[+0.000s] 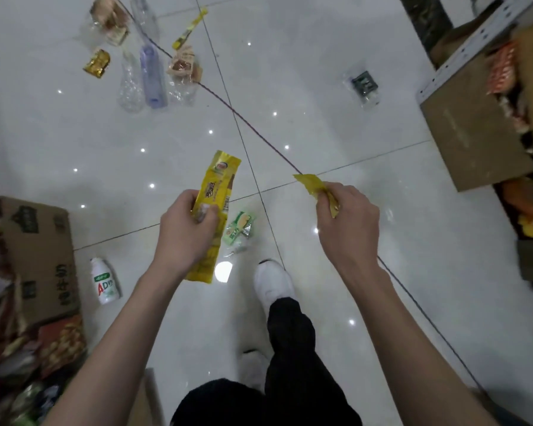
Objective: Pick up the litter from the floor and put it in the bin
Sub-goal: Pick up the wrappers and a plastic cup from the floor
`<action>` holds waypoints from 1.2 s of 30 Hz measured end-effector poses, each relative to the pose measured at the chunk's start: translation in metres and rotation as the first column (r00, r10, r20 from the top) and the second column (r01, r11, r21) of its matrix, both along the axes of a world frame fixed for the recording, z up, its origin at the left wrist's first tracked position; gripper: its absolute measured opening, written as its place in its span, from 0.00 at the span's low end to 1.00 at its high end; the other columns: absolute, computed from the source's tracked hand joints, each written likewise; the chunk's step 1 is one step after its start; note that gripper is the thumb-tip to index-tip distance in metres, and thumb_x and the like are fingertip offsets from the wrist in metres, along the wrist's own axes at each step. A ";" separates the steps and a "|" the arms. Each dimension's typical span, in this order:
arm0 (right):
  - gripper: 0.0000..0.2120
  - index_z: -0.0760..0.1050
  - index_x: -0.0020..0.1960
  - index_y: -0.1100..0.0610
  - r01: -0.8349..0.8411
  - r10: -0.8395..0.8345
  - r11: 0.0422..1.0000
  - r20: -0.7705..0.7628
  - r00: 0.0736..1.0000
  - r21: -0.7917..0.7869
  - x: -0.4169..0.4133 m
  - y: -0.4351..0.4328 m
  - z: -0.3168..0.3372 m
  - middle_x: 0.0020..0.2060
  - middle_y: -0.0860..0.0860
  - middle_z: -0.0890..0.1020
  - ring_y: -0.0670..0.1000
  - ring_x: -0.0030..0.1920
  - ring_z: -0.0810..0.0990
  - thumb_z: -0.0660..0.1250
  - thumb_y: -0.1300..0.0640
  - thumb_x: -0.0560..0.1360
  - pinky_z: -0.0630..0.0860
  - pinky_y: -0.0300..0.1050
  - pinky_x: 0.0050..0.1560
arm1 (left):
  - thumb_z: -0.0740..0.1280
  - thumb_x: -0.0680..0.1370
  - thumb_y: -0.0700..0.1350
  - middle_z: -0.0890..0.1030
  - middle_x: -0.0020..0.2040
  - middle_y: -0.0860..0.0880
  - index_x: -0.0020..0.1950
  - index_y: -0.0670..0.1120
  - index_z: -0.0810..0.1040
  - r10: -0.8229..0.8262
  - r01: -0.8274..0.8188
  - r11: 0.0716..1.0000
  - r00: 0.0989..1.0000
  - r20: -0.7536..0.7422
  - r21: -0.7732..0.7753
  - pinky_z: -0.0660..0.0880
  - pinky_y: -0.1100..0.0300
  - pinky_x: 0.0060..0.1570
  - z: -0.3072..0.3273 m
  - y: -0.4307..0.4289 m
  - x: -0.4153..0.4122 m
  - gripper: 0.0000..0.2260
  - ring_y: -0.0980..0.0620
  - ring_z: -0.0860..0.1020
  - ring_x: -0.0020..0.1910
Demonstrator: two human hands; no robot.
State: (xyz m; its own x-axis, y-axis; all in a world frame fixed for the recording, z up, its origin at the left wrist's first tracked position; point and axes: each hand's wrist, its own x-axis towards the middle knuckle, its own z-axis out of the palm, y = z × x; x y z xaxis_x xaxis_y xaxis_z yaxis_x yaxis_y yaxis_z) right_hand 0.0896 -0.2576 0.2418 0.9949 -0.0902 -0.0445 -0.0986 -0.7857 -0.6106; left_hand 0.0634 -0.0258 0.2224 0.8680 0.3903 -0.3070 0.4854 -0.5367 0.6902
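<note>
My left hand (185,229) grips a long yellow snack wrapper (217,192) held upright above the floor. My right hand (346,222) pinches a small crumpled yellow wrapper (311,184). On the white tiles between my hands lies a green and white wrapper (239,230). A small white drink bottle (104,281) lies at the lower left. Farther off lie clear plastic bottles (150,76), a gold wrapper (97,63), clear snack packets (183,69), a thin yellow stick wrapper (190,27) and a dark packet (363,86). No bin is clearly visible.
A cardboard box (40,241) with packets spilling below it stands at the left. At the right a cardboard box (474,124) sits by a metal shelf (474,38) of goods. A thin cord (259,133) crosses the floor. My white shoe (273,282) stands between my arms.
</note>
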 end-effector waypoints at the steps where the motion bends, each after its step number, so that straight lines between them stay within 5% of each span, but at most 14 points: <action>1: 0.10 0.81 0.57 0.56 0.038 -0.038 0.999 -0.011 0.999 0.015 -0.014 -0.011 0.023 0.45 0.52 0.83 0.56 0.46 0.79 0.63 0.57 0.81 0.73 0.58 0.55 | 0.65 0.77 0.46 0.78 0.39 0.58 0.47 0.53 0.76 -0.026 0.025 1.000 1.000 -0.011 -0.003 0.64 0.74 0.28 0.023 -0.013 -0.005 0.02 0.69 0.75 0.37; 9: 0.10 0.81 0.58 0.56 0.309 -0.307 0.951 -0.068 0.949 0.020 -0.122 -0.117 0.169 0.45 0.52 0.83 0.55 0.46 0.79 0.63 0.58 0.81 0.74 0.58 0.55 | 0.64 0.78 0.45 0.79 0.40 0.56 0.49 0.52 0.76 -0.251 0.243 0.966 0.964 -0.090 -0.085 0.67 0.67 0.32 0.159 -0.131 -0.058 0.03 0.60 0.76 0.39; 14: 0.07 0.81 0.53 0.58 0.473 -0.472 0.881 -0.051 0.880 0.001 -0.185 -0.203 0.197 0.42 0.51 0.82 0.54 0.43 0.78 0.65 0.58 0.81 0.75 0.59 0.50 | 0.63 0.79 0.43 0.78 0.37 0.54 0.48 0.49 0.76 -0.374 0.361 0.923 0.923 -0.089 -0.136 0.67 0.74 0.28 0.187 -0.223 -0.093 0.03 0.67 0.75 0.33; 23: 0.08 0.78 0.45 0.56 0.748 -0.742 0.663 -0.168 0.649 -0.041 -0.365 -0.379 0.159 0.36 0.48 0.79 0.52 0.37 0.76 0.63 0.56 0.80 0.73 0.49 0.39 | 0.63 0.79 0.44 0.75 0.37 0.58 0.50 0.50 0.74 -0.617 0.604 0.787 0.767 -0.175 -0.129 0.66 0.75 0.27 0.142 -0.432 -0.220 0.02 0.62 0.72 0.34; 33: 0.10 0.79 0.52 0.55 0.899 -0.866 0.427 -0.326 0.379 -0.091 -0.528 -0.507 0.079 0.37 0.52 0.80 0.54 0.39 0.76 0.60 0.53 0.81 0.67 0.43 0.40 | 0.62 0.80 0.45 0.78 0.40 0.52 0.54 0.48 0.77 -0.772 0.748 0.635 0.600 -0.212 -0.194 0.67 0.65 0.30 0.076 -0.593 -0.367 0.06 0.57 0.76 0.35; 36: 0.14 0.76 0.63 0.55 0.920 -0.850 0.389 -0.402 0.340 -0.042 -0.548 -0.527 0.048 0.49 0.54 0.83 0.54 0.48 0.79 0.62 0.52 0.80 0.73 0.46 0.49 | 0.62 0.80 0.45 0.79 0.42 0.51 0.56 0.46 0.77 -0.789 0.768 0.613 0.580 -0.202 -0.185 0.67 0.66 0.30 0.052 -0.620 -0.384 0.08 0.57 0.76 0.36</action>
